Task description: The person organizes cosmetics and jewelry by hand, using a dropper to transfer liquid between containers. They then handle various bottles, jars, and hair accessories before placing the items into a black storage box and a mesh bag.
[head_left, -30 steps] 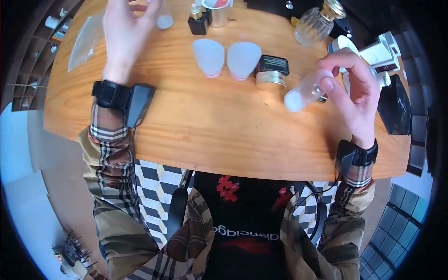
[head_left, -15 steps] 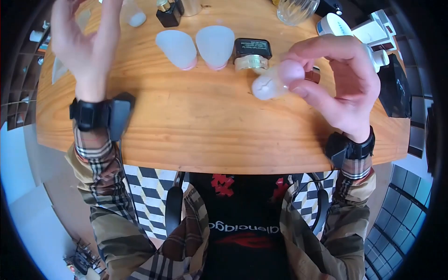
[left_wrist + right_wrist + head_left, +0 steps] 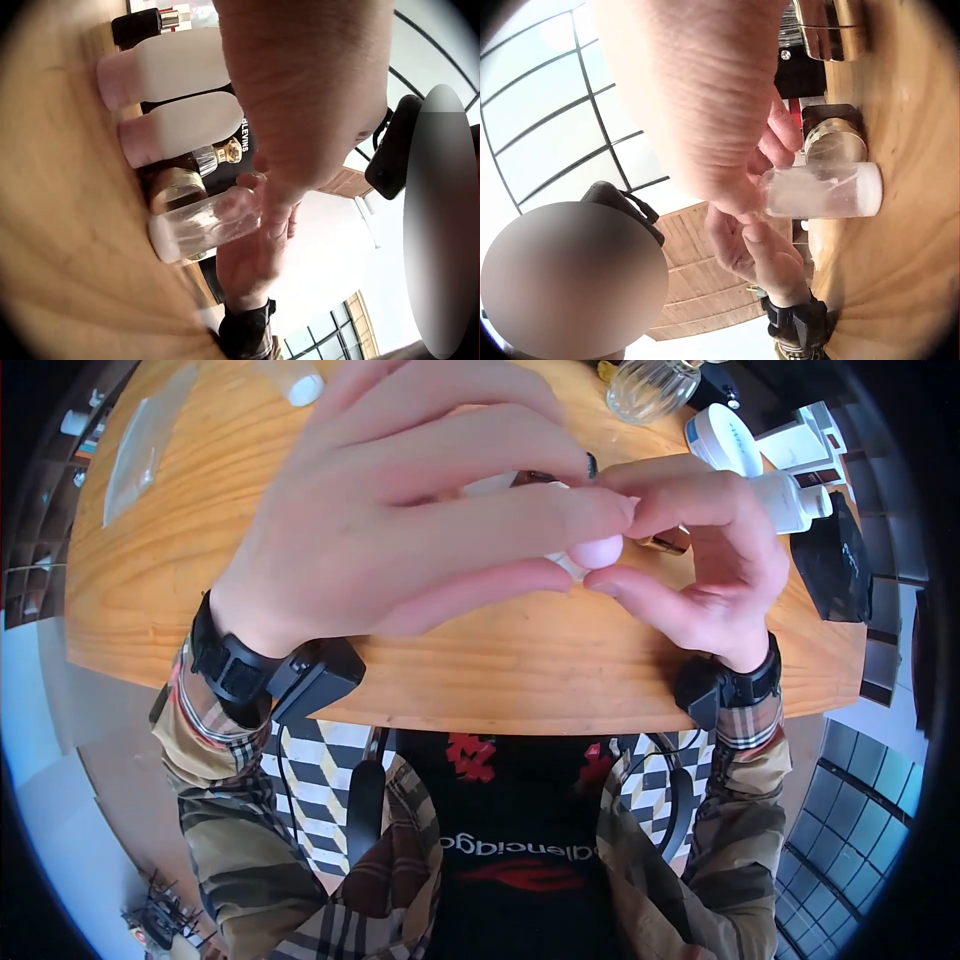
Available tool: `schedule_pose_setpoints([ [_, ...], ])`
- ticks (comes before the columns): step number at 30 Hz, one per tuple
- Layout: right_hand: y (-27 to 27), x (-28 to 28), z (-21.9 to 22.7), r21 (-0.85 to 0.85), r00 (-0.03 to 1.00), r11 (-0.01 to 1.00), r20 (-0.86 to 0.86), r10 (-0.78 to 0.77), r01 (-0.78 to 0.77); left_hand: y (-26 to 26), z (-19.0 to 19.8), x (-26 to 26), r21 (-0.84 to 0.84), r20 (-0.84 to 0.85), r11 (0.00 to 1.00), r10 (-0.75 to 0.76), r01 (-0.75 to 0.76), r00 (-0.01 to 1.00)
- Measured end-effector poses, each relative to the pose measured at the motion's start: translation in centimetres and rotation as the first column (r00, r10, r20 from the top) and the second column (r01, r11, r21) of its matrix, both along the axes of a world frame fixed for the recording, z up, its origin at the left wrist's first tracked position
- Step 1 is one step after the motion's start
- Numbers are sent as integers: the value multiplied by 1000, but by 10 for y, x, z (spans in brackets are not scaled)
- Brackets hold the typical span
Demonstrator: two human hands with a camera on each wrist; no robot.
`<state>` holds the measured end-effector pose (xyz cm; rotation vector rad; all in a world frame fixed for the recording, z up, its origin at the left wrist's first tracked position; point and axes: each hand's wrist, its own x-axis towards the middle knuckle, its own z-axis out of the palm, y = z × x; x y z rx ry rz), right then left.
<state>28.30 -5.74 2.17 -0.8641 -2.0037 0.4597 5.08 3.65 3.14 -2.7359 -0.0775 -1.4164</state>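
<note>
A small clear bottle with a white cap (image 3: 870, 190) stands cap down close to the wooden table. My right hand (image 3: 720, 550) pinches the other end of the bottle (image 3: 206, 225) between thumb and fingertips. From the left, my left hand (image 3: 400, 530) reaches across with long, fairly straight fingers, its index and thumb tips right at the held end (image 3: 598, 550). In the left wrist view, a gold-rimmed jar (image 3: 176, 187) sits behind the bottle. Beside it stand two frosted bottles (image 3: 187, 124) with pink caps, mostly hidden by my left hand in the head view.
A ribbed glass perfume bottle (image 3: 650, 388), a white jar (image 3: 722, 442), a white bottle (image 3: 785, 500) and a black pouch (image 3: 835, 565) are at the right. Far left lie a clear plastic bag (image 3: 150, 455) and another white-capped bottle (image 3: 303, 388).
My right hand has brought the clear bottle leftward from the table's right side. My left hand has swung from the far left across to meet it.
</note>
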Motion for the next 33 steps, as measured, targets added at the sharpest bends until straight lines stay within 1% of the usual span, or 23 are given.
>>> schedule_pose_setpoints([
  [1,1,1,0,0,1000,1000,1,5,-5,0,-2,1,0,1,1000,5,-5,1000],
  [3,5,4,1,53,998,997,38,57,-59,7,-4,4,130,43,991,11,-17,999],
  [4,5,3,3,56,997,996,40,61,-63,21,-8,11,133,45,991,15,-21,999],
  [5,4,3,4,40,998,998,39,45,-46,42,-14,20,317,163,944,-150,92,975],
  [6,4,1,4,23,999,999,36,30,-31,49,-10,24,499,241,850,-325,171,914],
  [7,3,1,5,23,999,999,34,38,-38,46,-11,19,498,239,851,-318,166,917],
  [9,3,1,10,-13,999,999,43,34,-33,24,-3,2,255,69,949,-208,184,976],
  [10,2,0,10,-7,998,999,42,38,-37,11,5,-5,129,-26,977,-168,170,985],
  [12,3,-3,10,4,998,998,-10,-60,60,0,20,-16,-111,-223,990,-114,91,968],
  [15,9,0,10,108,999,994,17,-38,36,10,30,-27,-101,-176,986,-145,129,974],
  [16,9,2,9,113,999,993,12,-33,31,15,46,-34,-97,-182,988,-139,123,973],
  [17,7,2,8,82,999,996,-7,-35,36,23,72,-46,-134,-466,988,-134,80,875],
  [18,5,2,8,51,999,998,-26,-39,40,30,86,-58,-158,-706,987,-132,26,696],
  [19,3,2,8,58,999,998,-29,-34,36,38,43,-73,-84,-333,994,37,-69,942],
  [20,2,2,8,35,998,998,-35,-50,51,50,0,-83,-56,122,981,190,-185,974],
  [22,3,2,8,15,997,998,-40,-58,59,75,11,-79,24,367,973,207,-231,907],
  [24,1,2,7,22,997,997,-28,-70,71,82,10,-88,-155,405,968,246,-199,880],
  [25,1,2,7,23,997,997,-29,-69,70,86,8,-88,-155,404,967,247,-200,881],
  [27,0,1,8,7,995,996,-19,-94,94,93,4,-85,-331,463,926,327,-182,824],
  [28,-1,0,9,8,995,995,-20,-95,95,96,3,-84,-330,463,927,326,-181,824],
  [30,-2,-1,11,-31,993,992,-7,-121,121,100,2,-83,-348,378,900,392,-263,839],
  [32,-3,-2,11,-17,992,992,2,-124,124,98,0,-78,-332,381,910,371,-249,847],
  [33,-3,-2,10,2,992,992,16,-128,128,95,1,-76,-308,299,892,422,-332,856],
])
